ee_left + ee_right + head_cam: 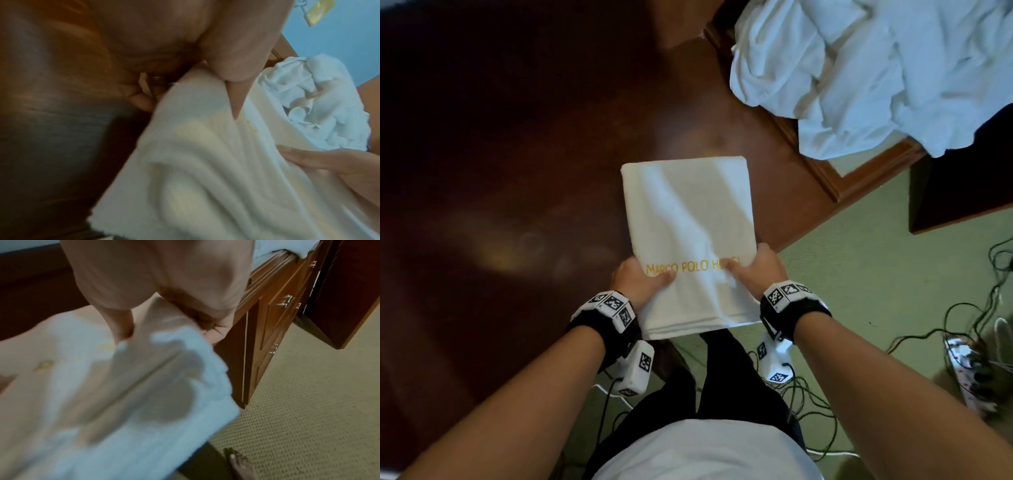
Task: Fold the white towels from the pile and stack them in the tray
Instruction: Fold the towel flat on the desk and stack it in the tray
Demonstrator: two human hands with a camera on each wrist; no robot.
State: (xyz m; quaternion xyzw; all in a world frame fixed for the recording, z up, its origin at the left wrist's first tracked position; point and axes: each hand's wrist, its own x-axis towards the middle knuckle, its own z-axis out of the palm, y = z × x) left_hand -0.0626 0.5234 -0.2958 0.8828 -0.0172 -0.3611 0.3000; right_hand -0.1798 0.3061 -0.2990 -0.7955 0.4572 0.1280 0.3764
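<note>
Now both hands hold a folded hotel towel [688, 236].
Left hand [640, 281] and right hand [760, 270] pinch its near corners, thumbs on top, above the dark wooden table [500, 171]; the towel pile [859, 68] lies well apart.

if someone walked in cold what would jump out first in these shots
First, the folded towel at centre, yellow hotel lettering across it, gripped at its near end by the left hand and right hand over the dark wooden table. Next, the rumpled towel pile heaped at the upper right. Black cables sprawl over the green carpet at right.
</note>
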